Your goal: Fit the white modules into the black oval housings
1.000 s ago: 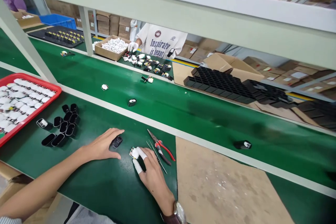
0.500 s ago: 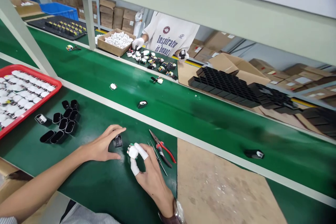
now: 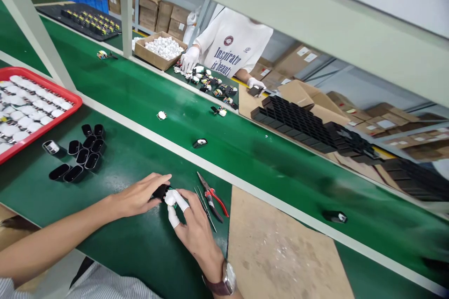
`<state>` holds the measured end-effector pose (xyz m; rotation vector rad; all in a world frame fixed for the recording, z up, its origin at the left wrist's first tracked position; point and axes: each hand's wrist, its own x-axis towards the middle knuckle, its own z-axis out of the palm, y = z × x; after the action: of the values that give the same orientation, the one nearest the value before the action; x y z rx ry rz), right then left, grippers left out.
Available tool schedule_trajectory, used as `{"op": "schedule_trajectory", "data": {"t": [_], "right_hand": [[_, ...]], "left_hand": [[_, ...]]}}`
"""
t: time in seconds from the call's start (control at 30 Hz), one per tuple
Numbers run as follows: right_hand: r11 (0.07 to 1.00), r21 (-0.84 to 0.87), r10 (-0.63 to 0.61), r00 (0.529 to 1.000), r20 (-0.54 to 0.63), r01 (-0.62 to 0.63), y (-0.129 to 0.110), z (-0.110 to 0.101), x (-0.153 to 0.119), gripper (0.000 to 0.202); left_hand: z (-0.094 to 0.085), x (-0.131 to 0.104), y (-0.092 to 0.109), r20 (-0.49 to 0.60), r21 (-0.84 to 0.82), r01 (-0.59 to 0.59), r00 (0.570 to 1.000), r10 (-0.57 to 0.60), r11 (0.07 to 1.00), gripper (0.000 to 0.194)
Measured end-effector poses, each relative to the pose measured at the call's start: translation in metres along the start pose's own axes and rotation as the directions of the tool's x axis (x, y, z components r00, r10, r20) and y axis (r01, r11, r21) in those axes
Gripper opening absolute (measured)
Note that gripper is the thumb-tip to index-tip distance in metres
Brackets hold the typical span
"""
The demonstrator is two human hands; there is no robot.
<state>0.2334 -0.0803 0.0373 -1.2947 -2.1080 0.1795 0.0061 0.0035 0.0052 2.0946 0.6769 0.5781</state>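
Green belt (image 3: 266, 163) runs diagonally across my whole feed, with a pale metal frame (image 3: 315, 42) slanting over the top and shelved cartons behind. Nearer me is the green worktable (image 3: 122, 252), separated from the belt by a light rail (image 3: 189, 161); a stained brown board (image 3: 280, 247) lies on its right side. Across the belt I can see a co-worker (image 3: 235, 39) in a white printed top and white gloves, beside a long bank of black holders (image 3: 294, 121). At the left edge of my view sits a red tray (image 3: 76, 98), filled with rows of white-topped pieces.

Closer in, I have both hands near the middle of the table. The left hand (image 3: 136, 196) has its thumb and fingers closed around a small black case (image 3: 160, 192). The right hand (image 3: 196, 229), its thumb and index finger in white covers, pinches a white-topped part (image 3: 170, 197) right at the case's end; I can't tell whether any of it is inside.

Off to the left, open black cases (image 3: 92, 162) stand clustered near the tray. Just beside the right hand lie the red-handled pliers (image 3: 211, 194), and between them and that hand, the slim tweezers (image 3: 206, 208).
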Motion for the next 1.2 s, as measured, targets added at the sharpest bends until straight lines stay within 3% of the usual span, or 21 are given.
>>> {"op": "schedule_trajectory", "data": {"t": [0.37,0.5,0.63,0.77,0.9,1.1,1.2], "right_hand": [[0.992,-0.128,0.013,0.990,0.141,0.005,-0.002,0.002,0.003,0.035],[0.990,-0.141,0.058,0.978,0.200,-0.030,-0.005,-0.001,0.004,0.043],[0.992,-0.121,0.051,0.984,0.169,-0.031,-0.003,-0.010,0.002,0.058],[0.999,-0.016,-0.039,0.992,0.123,0.041,0.002,-0.010,0.001,0.038],[0.999,-0.010,-0.048,0.992,0.113,0.049,0.008,-0.001,0.002,0.023],[0.993,0.074,-0.098,0.985,0.140,0.089,0.016,0.009,0.004,0.021],[0.994,0.102,-0.058,0.991,0.123,0.045,0.016,0.011,0.001,0.027]], "left_hand": [[0.002,-0.001,-0.002,-0.035,0.150,-0.090,0.995,0.097,0.985,0.074],[0.002,0.000,-0.002,-0.017,0.109,-0.060,0.998,0.062,0.992,0.077],[0.000,0.000,-0.005,0.021,0.012,0.024,0.999,-0.024,1.000,0.085],[-0.001,-0.001,-0.006,0.055,-0.072,0.032,0.998,-0.028,0.997,0.086],[0.000,0.000,-0.008,0.084,-0.092,0.026,0.996,-0.018,0.995,0.085],[-0.001,-0.002,-0.008,0.126,-0.083,0.100,0.988,-0.089,0.991,0.084],[-0.001,-0.005,-0.005,0.087,-0.062,0.094,0.992,-0.089,0.994,0.067]]}}
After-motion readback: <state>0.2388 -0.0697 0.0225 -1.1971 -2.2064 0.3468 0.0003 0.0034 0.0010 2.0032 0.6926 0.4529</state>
